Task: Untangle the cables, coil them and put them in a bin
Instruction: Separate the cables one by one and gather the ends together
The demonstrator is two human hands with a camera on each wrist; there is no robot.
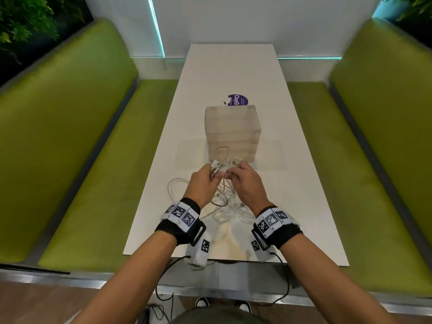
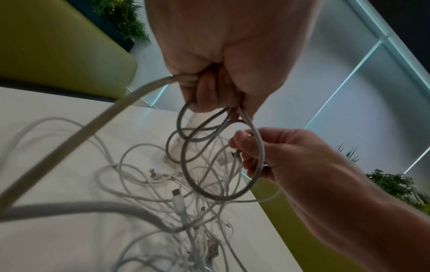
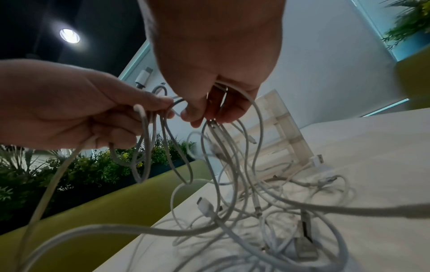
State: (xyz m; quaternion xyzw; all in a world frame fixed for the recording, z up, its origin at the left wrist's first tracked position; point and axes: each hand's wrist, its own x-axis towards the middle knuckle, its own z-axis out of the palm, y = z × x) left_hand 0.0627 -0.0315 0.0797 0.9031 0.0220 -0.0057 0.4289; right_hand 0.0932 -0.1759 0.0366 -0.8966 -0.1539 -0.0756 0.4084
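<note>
Left hand (image 1: pixel 201 184) gripping small loops, right hand (image 1: pixel 245 183) pinching strands of the cables (image 1: pixel 223 202) above the worktop's (image 1: pixel 292 183) near edge. Best to pull one plug out slowly, no yanking.

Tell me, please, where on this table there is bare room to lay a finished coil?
The white table is bare right of the clear bin, left of it toward the bench edge, and beyond the purple sticker to the wall. It is crowded near the front edge: the tangled cables spread under the left hand and right hand.
</note>
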